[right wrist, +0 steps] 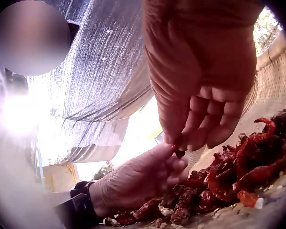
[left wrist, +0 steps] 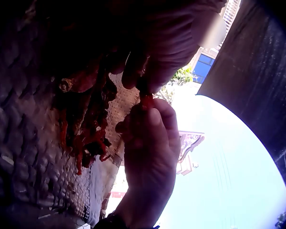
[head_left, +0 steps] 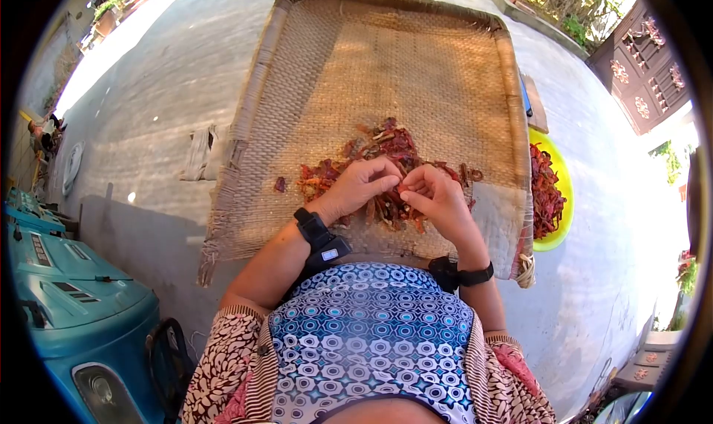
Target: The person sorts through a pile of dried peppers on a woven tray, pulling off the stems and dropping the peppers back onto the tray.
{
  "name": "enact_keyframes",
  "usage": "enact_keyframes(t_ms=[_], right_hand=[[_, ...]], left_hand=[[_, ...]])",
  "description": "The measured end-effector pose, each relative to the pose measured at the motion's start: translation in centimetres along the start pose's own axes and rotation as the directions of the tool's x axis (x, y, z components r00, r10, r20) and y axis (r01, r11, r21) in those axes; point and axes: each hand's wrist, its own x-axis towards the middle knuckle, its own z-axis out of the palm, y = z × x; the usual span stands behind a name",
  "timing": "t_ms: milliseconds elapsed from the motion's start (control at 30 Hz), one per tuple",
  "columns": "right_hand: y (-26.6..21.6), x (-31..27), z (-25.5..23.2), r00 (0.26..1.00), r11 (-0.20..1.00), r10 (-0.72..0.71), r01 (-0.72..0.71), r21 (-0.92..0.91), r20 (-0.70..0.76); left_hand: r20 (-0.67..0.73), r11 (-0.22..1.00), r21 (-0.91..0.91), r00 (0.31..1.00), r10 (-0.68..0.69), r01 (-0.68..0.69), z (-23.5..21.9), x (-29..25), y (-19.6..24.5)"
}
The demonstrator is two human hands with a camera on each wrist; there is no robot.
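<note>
Pinching red chilli [left wrist: 146, 99], left hand [head_left: 359, 185] meets right hand [head_left: 443, 199].

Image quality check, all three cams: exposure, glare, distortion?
Head: fisheye, black corners, tray edges look bowed, floor part sunlit, part shadowed. Left wrist: backlit, left hand mostly dark, sky bright beside right hand. Right wrist: strong glare at left, round blurred patch upper left, peppers legible.

Red piece [left wrist: 146, 100] — mostly hidden, teal vehicle [head_left: 82, 298] — cropped
</note>
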Motion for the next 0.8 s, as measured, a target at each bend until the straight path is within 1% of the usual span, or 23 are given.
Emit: enact_keyframes(t_ms=[67, 100, 167, 200, 267, 300, 333, 367, 433, 533, 567, 600, 633, 667, 700, 767, 800], right_hand=[[0.0, -0.2, 0.2, 0.999, 0.995, 0.010, -0.015, 0.100, 0.048], [0.0, -0.2, 0.0, 0.999, 0.992, 0.037, -0.042, 0.118, 0.039], [0.4, -0.2, -1.1, 0.995, 0.984, 0.095, -0.098, 0.148, 0.023], [0.8, -0.3, -2.0, 0.993, 0.982, 0.105, -0.096, 0.163, -0.048], [1.9, -0.5, -4.8, 0.975, 0.978, 0.123, -0.088, 0.191, -0.185], [2.2, -0.7, -6.4, 0.952, 0.980, 0.095, -0.038, 0.195, -0.292], [2.2, -0.8, -7.6, 0.915, 0.981, 0.069, 0.011, 0.195, -0.397], [1.9, -1.0, -8.3, 0.841, 0.940, 0.107, 0.088, 0.329, -0.530], [0.8, -1.4, -9.3, 0.638, 0.800, 0.241, 0.296, 0.522, -0.731], [2.6, -1.5, -9.6, 0.700, 0.910, 0.203, 0.123, 0.396, -0.685], [3.7, -1.4, -9.7, 0.802, 0.958, 0.198, -0.037, 0.284, -0.564], [4.3, -1.2, -8.9, 0.855, 0.992, 0.114, -0.069, 0.106, -0.506], [4.6, -1.1, -7.6, 0.902, 0.994, 0.044, -0.085, -0.076, -0.429], [4.6, -1.0, -6.4, 0.941, 0.964, -0.011, -0.080, -0.253, -0.338], [4.3, -0.9, -5.6, 0.949, 0.913, -0.083, -0.050, -0.405, -0.305], [3.5, -0.8, -4.6, 0.956, 0.741, -0.206, 0.012, -0.671, -0.210], [3.8, -0.8, -4.5, 0.963, 0.740, -0.210, 0.041, -0.672, -0.172]], left_hand=[[0.023, 0.999, 0.049, 0.999, -0.022, 0.021, -0.1, -0.1, 0.0], [0.036, 0.997, 0.072, 0.999, -0.033, 0.031, -0.1, -0.2, 0.2], [-0.003, 0.996, 0.040, 0.997, -0.076, 0.076, 0.1, -0.2, 0.6], [-0.025, 0.995, 0.021, 0.995, -0.096, 0.096, 0.2, -0.2, 0.7], [-0.030, 0.995, 0.036, 0.996, -0.089, 0.090, 0.1, -0.2, 0.5], [-0.031, 0.995, 0.044, 0.996, -0.086, 0.088, 0.0, -0.1, 0.4], [-0.033, 0.995, 0.052, 0.996, -0.083, 0.085, -0.1, -0.1, 0.4], [-0.033, 0.995, 0.059, 0.996, -0.081, 0.083, 0.0, -0.2, 0.3], [-0.031, 0.994, 0.066, 0.996, -0.087, 0.089, 0.1, -0.2, 0.2], [-0.028, 0.993, 0.073, 0.995, -0.094, 0.095, 0.0, -0.1, 0.2], [-0.027, 0.993, 0.079, 0.996, -0.088, 0.090, 0.0, -0.1, 0.1], [-0.026, 0.993, 0.084, 0.996, -0.084, 0.086, 0.0, -0.1, 0.0], [-0.027, 0.992, 0.079, 0.995, -0.093, 0.095, 0.1, -0.1, 0.1], [-0.028, 0.992, 0.077, 0.994, -0.101, 0.103, 0.1, -0.1, 0.2], [-0.029, 0.991, 0.076, 0.994, -0.110, 0.112, 0.1, -0.1, 0.4], [-0.029, 0.989, 0.079, 0.992, -0.121, 0.123, 0.0, -0.2, 0.5], [-0.027, 0.989, 0.079, 0.992, -0.126, 0.128, 0.0, -0.2, 0.6]])
